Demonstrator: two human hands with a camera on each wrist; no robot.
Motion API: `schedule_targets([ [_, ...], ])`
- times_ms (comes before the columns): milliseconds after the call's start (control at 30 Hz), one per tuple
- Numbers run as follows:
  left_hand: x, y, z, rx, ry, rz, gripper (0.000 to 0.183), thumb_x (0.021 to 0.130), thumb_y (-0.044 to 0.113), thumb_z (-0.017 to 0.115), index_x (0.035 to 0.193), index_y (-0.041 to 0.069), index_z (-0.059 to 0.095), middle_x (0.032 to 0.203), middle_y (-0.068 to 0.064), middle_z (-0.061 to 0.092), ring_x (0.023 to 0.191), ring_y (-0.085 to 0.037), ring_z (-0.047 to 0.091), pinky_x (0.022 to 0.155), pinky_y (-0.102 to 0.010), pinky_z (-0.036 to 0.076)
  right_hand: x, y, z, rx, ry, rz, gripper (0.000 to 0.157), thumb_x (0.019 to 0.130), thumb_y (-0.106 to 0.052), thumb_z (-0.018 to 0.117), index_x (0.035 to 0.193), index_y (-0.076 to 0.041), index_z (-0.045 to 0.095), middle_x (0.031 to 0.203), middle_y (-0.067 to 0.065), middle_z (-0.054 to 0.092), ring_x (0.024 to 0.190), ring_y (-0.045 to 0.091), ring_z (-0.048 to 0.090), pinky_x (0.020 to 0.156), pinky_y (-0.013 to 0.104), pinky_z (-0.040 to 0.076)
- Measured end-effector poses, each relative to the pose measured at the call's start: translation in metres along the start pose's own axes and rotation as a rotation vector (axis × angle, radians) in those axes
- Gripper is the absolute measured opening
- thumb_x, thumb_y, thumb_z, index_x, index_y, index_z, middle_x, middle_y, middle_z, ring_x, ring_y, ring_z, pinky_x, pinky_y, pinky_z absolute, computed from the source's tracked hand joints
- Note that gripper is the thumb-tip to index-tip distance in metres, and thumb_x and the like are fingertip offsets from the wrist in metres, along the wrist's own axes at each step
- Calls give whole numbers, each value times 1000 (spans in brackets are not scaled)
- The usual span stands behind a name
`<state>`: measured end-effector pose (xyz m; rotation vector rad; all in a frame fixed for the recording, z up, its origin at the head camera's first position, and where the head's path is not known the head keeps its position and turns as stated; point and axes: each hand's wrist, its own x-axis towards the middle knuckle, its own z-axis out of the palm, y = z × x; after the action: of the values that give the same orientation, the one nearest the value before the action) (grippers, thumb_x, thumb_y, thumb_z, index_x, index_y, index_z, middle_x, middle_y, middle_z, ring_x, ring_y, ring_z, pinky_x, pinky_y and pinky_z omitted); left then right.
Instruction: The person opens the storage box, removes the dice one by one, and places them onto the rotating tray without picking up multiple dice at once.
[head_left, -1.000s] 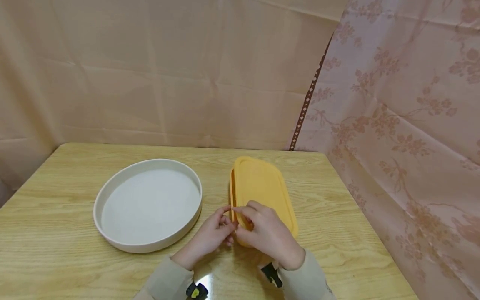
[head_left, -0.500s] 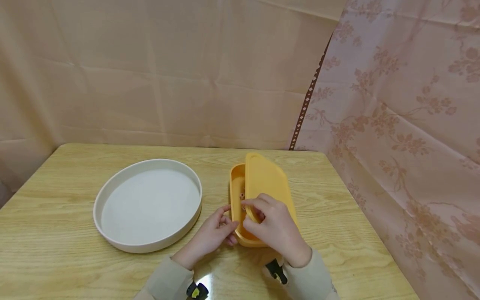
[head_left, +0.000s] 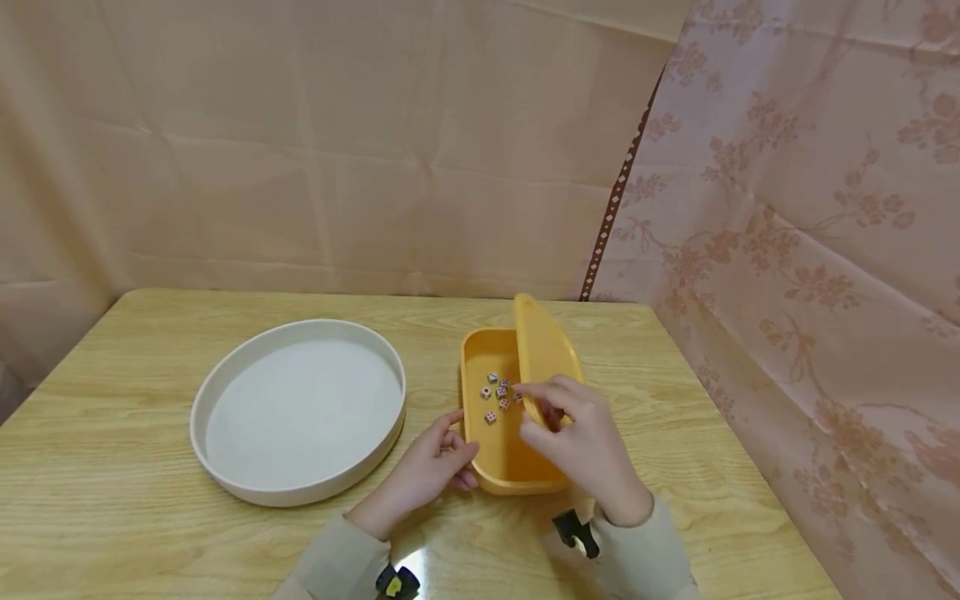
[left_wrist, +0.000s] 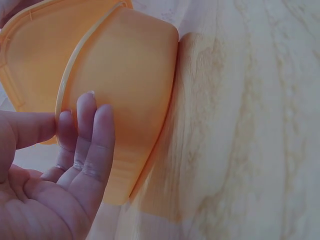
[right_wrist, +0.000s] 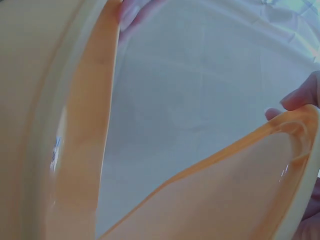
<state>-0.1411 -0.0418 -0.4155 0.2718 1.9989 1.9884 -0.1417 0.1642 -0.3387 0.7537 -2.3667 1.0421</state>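
Woodgrain tbl (head_left: 712, 500); hands (head_left: 431, 471) (head_left: 583, 427) on lid (head_left: 546, 346) + box (head_left: 517, 487) w/ pipped dice (head_left: 491, 417).

The left hand (left_wrist: 52, 197) pinches the rim of an orange box (left_wrist: 132, 70), its thumb at the edge and one fingertip just under it. Two more fingers point up before the outer wall. The box's base sits on a wood-grained worktop (left_wrist: 240, 120). Behind the rim stands a tilted orange lid (left_wrist: 37, 57); contact between the two is unclear. Fingers of the right hand (left_wrist: 12, 9) show dimly by the lid. Pale cloth (left_wrist: 165, 9) appears past one box corner.
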Motion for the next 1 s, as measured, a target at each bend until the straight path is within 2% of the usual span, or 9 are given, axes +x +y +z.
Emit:
schedule_targets([
  [200,1,-2,1,-13,8,-3,62,99,5,56,149,-14,23,86,-12,60,66,-13,65,68,-37,59,-3,10,-12,97,91,25,33,75,12,70,97,-11,78,72,-4,54,64,9,49,56,22,44],
  [333,1,-2,1,-7,16,-4,62,99,5,56,149,-13,24,85,-12,59,66,-13,65,68,-37,59,-6,15,-21,166,167,129,30,77,15,69,97,-5,78,75,-2,56,67,9,50,59,18,46],
  [500,1,-3,1,-3,14,-2,62,99,4,55,149,-14,24,86,-14,59,67,-14,65,68,-39,59,-12,22,-32,259,279,279,24,82,15,65,99,3,76,79,-4,59,70,10,49,59,17,43],
  [600,1,-3,1,-2,13,1,62,99,4,55,149,-14,24,87,-17,60,67,-14,65,68,-39,59,-16,27,-37,293,339,316,23,84,16,63,102,7,74,81,-4,61,71,11,48,59,17,41],
  [733,1,-4,1,1,14,1,61,99,4,55,149,-14,24,88,-20,60,67,-14,65,68,-38,59,-20,34,-42,308,418,359,22,86,14,64,104,7,74,85,-6,65,71,12,48,59,16,41],
  [1000,2,-3,1,10,7,7,61,99,4,55,149,-14,24,89,-20,60,67,-14,66,68,-39,59,-31,48,-56,397,575,500,21,89,5,66,108,3,75,93,-8,71,73,7,54,62,12,46],
])
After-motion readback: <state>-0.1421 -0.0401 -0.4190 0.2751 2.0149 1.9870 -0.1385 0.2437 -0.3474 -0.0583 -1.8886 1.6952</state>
